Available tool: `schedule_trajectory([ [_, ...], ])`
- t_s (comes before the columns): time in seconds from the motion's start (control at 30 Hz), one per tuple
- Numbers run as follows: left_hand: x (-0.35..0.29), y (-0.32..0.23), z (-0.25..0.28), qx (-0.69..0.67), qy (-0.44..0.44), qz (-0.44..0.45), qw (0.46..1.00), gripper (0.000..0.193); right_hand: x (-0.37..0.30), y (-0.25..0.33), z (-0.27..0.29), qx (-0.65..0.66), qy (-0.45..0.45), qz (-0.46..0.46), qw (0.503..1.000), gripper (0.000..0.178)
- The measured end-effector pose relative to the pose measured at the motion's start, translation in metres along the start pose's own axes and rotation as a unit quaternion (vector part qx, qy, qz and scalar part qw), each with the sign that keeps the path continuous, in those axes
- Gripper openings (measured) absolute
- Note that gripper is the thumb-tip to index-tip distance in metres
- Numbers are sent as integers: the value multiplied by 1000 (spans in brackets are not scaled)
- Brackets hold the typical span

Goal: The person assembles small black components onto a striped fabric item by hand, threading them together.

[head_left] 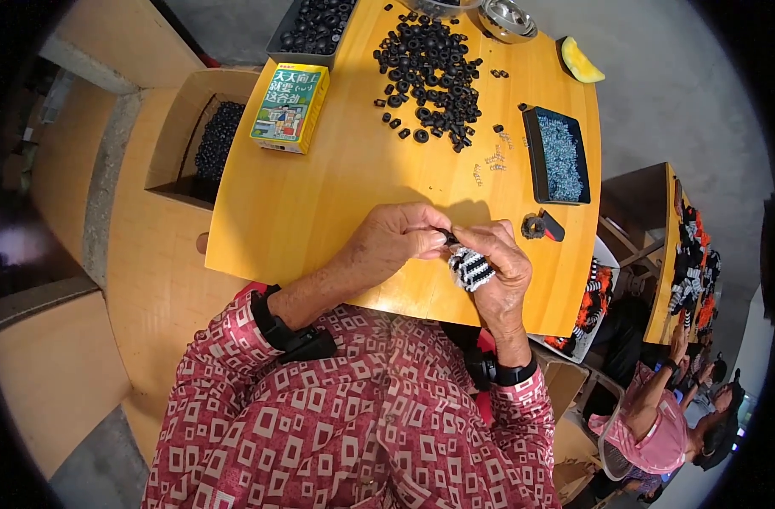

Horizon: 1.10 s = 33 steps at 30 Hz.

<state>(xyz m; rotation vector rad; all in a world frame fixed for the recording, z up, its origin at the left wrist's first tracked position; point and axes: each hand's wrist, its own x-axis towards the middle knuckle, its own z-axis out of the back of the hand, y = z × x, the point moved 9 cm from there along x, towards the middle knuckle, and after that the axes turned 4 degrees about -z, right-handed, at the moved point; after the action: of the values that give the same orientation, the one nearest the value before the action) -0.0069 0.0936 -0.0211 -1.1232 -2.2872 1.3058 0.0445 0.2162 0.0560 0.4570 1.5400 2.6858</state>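
Note:
My left hand pinches a small black part between thumb and forefinger, just above the table's near edge. My right hand is closed around a black-and-white striped, knitted-looking piece, its fingertips meeting those of my left hand at the black part. How the black part joins the striped piece is hidden by the fingers. Right of my hands lie a black ring and a red-and-black piece. Farther off on the wooden table, many small black rings are spread out.
A black tray of small metallic pieces stands at the right, near loose small springs. A yellow-green box, a bin of black parts, metal bowls and a yellow slice lie farther out. Another person sits at right.

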Motion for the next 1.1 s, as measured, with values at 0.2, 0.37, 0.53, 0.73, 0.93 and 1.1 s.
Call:
schedule_trajectory([
  [0.2,-1,1,-1,-8,7,11,1000,24,5,8,3,-40,23,40,998,32],
  [0.37,1,5,0,-17,8,6,1000,25,10,19,2,-90,55,75,992,34],
  [0.53,0,1,-1,9,7,2,1000,25,6,2,2,-9,29,12,999,32],
  [0.73,-1,4,0,15,5,-5,1000,24,5,4,0,-5,19,15,1000,32],
  [0.93,-3,6,0,-48,15,22,999,24,13,16,-2,-34,35,54,997,34],
  [1.1,-2,5,3,-69,-20,-3,997,22,13,10,-9,-17,19,65,998,38],
])
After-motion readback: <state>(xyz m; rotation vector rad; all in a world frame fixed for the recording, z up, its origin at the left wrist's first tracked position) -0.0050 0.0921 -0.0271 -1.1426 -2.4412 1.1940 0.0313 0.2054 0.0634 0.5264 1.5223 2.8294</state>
